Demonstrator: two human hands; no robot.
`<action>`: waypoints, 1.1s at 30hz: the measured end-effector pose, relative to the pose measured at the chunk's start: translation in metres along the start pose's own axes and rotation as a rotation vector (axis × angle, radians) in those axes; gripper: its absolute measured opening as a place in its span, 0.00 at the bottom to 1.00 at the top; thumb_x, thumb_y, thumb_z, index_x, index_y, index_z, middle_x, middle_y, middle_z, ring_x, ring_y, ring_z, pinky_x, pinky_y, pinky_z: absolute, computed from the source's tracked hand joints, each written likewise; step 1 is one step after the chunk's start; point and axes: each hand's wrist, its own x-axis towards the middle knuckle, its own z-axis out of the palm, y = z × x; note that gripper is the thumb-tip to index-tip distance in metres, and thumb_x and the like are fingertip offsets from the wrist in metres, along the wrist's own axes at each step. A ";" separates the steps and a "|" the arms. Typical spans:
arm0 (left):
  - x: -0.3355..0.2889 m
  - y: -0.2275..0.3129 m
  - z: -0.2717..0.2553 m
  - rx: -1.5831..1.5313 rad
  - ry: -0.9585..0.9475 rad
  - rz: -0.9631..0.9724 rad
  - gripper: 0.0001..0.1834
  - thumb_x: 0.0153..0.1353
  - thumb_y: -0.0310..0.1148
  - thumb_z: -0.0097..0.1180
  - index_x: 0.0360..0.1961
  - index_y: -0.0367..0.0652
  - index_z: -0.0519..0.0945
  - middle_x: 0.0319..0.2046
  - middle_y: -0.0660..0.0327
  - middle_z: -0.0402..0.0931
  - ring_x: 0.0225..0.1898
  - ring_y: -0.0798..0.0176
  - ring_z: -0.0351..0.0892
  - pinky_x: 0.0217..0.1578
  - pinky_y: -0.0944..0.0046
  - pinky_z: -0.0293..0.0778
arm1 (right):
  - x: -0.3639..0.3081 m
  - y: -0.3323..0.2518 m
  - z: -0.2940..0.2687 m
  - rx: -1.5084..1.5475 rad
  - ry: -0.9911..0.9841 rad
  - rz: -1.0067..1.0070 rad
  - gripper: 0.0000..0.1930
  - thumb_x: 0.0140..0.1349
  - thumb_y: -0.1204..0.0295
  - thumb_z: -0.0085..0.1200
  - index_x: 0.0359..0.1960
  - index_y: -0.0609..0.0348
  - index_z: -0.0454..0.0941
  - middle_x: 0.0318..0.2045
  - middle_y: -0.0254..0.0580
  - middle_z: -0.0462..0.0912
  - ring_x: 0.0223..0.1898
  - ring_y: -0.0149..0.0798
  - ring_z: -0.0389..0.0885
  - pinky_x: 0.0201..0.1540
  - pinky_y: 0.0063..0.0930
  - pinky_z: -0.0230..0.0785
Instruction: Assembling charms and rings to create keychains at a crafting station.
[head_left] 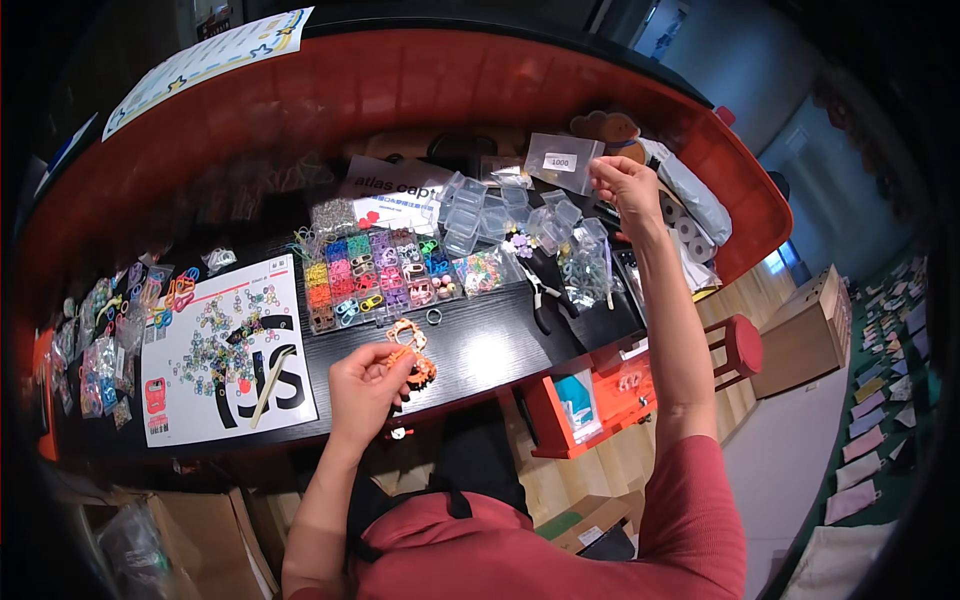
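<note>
My left hand (362,392) is closed on an orange chain-like trinket (423,371) at the table's front edge. Its loops hang past the fingertips, and its exact kind is hard to make out. Up at the back right, my right hand (630,190) pinches the edge of a small clear plastic bag (548,148) with a white label. Beyond the left hand is a compartment box (380,280) sorted with colourful plastic clips and beads. A small dark ring (434,316) lies on the table between them. Pliers (543,297) with dark handles lie right of the box.
A white printed sheet (190,345) at left bears many small coloured rings and pale tweezers (270,390). Bagged clips (105,370) crowd the left end. Clear lidded cases (465,215) stand behind the box. An open red drawer (560,410) juts out at front right, near a red stool (742,347).
</note>
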 end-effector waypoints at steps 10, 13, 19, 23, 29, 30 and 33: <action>0.026 0.013 -0.031 0.330 0.049 -0.122 0.09 0.62 0.25 0.66 0.37 0.30 0.80 0.21 0.60 0.80 0.19 0.72 0.80 0.18 0.73 0.76 | -0.125 0.021 0.022 0.603 -0.294 0.190 0.10 0.66 0.74 0.64 0.45 0.65 0.81 0.34 0.32 0.84 0.29 0.23 0.80 0.36 0.18 0.76; 0.026 0.011 -0.037 0.423 0.125 -0.066 0.09 0.61 0.26 0.67 0.37 0.30 0.81 0.27 0.59 0.79 0.20 0.71 0.81 0.18 0.72 0.76 | -0.164 0.027 0.035 0.658 -0.372 0.322 0.11 0.66 0.73 0.63 0.47 0.66 0.83 0.33 0.34 0.84 0.29 0.23 0.78 0.34 0.18 0.72; 0.025 0.003 -0.036 0.670 0.311 0.150 0.11 0.59 0.28 0.69 0.39 0.32 0.83 0.34 0.56 0.77 0.19 0.69 0.78 0.20 0.67 0.72 | -0.222 0.030 0.069 0.608 -0.324 0.257 0.07 0.66 0.72 0.65 0.39 0.65 0.85 0.28 0.33 0.82 0.26 0.21 0.73 0.31 0.16 0.67; 0.002 0.025 -0.012 0.784 0.395 0.460 0.06 0.62 0.24 0.65 0.40 0.35 0.84 0.33 0.59 0.77 0.22 0.71 0.71 0.22 0.65 0.66 | -0.244 0.022 0.080 0.608 -0.220 0.155 0.04 0.65 0.75 0.65 0.36 0.63 0.84 0.27 0.32 0.82 0.28 0.20 0.75 0.33 0.16 0.66; -0.046 0.044 0.048 0.259 -0.065 0.243 0.08 0.62 0.23 0.67 0.42 0.36 0.84 0.40 0.59 0.82 0.40 0.70 0.83 0.38 0.72 0.81 | -0.285 0.008 0.117 0.320 -0.191 -0.152 0.03 0.60 0.81 0.64 0.32 0.64 0.81 0.30 0.32 0.79 0.29 0.21 0.75 0.32 0.18 0.68; -0.050 0.041 0.052 0.186 -0.061 0.128 0.08 0.62 0.23 0.67 0.42 0.34 0.84 0.39 0.60 0.83 0.39 0.70 0.83 0.39 0.72 0.81 | -0.290 0.007 0.120 0.278 -0.190 -0.199 0.04 0.59 0.81 0.65 0.32 0.64 0.81 0.30 0.32 0.78 0.28 0.21 0.75 0.31 0.18 0.68; -0.053 0.035 0.048 0.087 -0.050 0.020 0.07 0.63 0.21 0.67 0.42 0.32 0.83 0.37 0.60 0.84 0.37 0.71 0.83 0.39 0.73 0.81 | -0.296 0.012 0.124 0.278 -0.243 -0.192 0.05 0.59 0.81 0.64 0.33 0.64 0.79 0.29 0.32 0.77 0.26 0.20 0.74 0.28 0.17 0.66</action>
